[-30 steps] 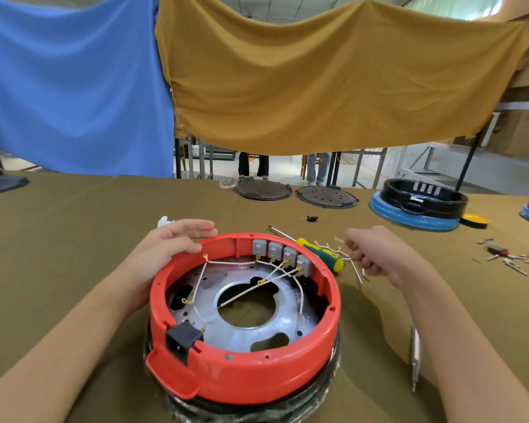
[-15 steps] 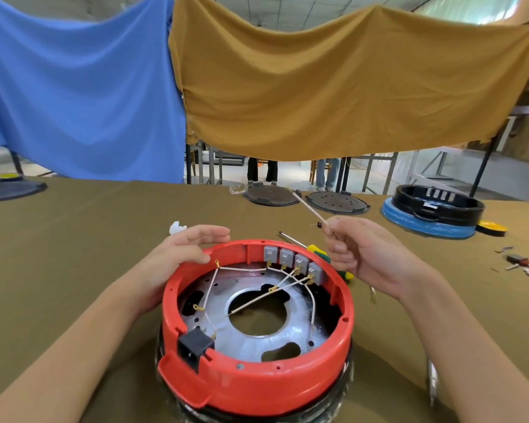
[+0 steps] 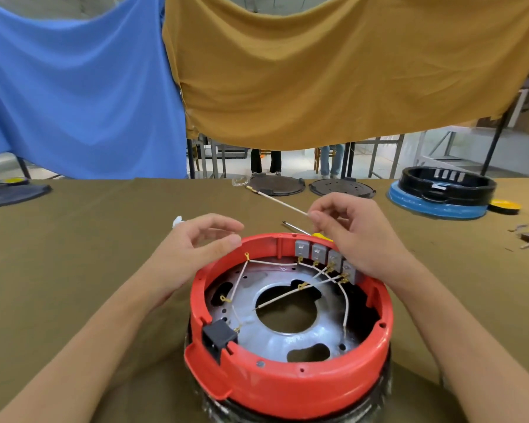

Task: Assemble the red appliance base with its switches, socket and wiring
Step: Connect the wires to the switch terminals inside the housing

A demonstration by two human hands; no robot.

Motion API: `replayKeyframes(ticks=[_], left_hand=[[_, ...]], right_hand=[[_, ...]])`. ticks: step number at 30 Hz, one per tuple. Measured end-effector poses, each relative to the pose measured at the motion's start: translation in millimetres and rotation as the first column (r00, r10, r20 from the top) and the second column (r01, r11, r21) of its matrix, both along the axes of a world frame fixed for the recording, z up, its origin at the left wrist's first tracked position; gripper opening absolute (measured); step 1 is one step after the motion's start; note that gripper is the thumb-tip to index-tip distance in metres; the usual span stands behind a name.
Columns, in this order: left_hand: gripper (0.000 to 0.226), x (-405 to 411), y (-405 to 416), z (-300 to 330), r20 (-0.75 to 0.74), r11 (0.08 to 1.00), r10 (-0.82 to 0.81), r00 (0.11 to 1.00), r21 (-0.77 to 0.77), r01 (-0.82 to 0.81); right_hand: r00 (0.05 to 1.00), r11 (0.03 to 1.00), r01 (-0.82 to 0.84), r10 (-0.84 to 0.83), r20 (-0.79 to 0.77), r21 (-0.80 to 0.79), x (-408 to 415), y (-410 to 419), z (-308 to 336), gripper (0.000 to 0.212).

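Centrally, round glossy red plastic base (image 3: pixel 290 374) sat on olive cloth table (image 3: pixel 74 270); right hand (image 3: pixel 355 233) pinched thin stiff white wire (image 3: pixel 277 203); left hand (image 3: pixel 193 251) loosely curled, empty, beside rim.

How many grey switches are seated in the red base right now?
4, side by side along the far-right inner wall of the red base: switches; right hand partly covers the last.
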State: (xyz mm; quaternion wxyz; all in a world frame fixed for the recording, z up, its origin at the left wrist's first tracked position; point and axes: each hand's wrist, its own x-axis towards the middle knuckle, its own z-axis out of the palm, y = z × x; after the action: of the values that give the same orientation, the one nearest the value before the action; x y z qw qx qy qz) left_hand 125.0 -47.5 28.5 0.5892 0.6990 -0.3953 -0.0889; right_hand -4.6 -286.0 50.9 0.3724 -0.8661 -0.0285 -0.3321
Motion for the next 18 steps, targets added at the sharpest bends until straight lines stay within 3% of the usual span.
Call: replayKeyframes(ticks=[4, 11, 18], left_hand=[[0.027, -8, 0, 6, 0.104, 0.977, 0.071, 0.992, -0.207, -0.048], [0.012, -9, -4, 2, 0.073, 0.965, 0.088, 0.993, -0.252, -0.067], [0.012, -9, -1, 0, 0.092, 0.961, 0.095, 0.991, -0.270, -0.067]], right_hand=[[1.000, 0.992, 0.004, -0.005, -0.005, -0.128, 1, 4, -1, 0.006], [0.998, 0.975, 0.009, -0.023, -0.058, -0.221, 0, 7, -1, 0.005], [0.993, 0.969, -0.078, 0.054, -0.106, -0.233, -2, 15, 0, 0.003]])
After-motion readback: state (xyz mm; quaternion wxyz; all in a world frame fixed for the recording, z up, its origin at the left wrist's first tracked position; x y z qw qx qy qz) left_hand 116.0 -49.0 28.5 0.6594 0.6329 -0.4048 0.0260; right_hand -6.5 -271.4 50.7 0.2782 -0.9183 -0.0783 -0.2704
